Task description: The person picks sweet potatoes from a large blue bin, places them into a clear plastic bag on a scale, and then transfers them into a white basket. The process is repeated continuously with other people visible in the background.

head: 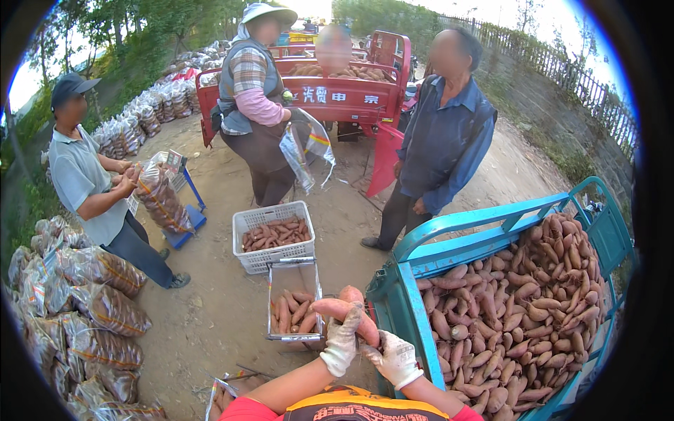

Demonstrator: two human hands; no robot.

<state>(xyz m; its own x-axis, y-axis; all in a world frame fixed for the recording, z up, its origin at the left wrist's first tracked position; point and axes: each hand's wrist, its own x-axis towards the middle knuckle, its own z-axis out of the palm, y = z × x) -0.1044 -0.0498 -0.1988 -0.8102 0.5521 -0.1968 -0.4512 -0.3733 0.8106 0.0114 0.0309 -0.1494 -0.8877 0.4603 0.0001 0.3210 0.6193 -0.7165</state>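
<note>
My left hand (342,339), in a dirty white work glove, grips a long reddish sweet potato (337,309). A second sweet potato (351,294) shows just behind it, partly hidden by the first. My right hand (396,357), gloved too, has its fingers around the lower end of the long one. Just left of my hands, a clear plastic bag (295,276) is stretched open on a wire frame, with several sweet potatoes (295,311) inside. To my right, a heap of sweet potatoes (516,316) fills the turquoise cart bed (408,321).
A white plastic crate (274,258) of sweet potatoes stands beyond the bag. One person (89,173) holds a filled bag (162,197) by a blue scale (184,229). Another person (258,105) holds empty bags; a third (447,126) stands by the cart. Filled bags (105,310) lie stacked left.
</note>
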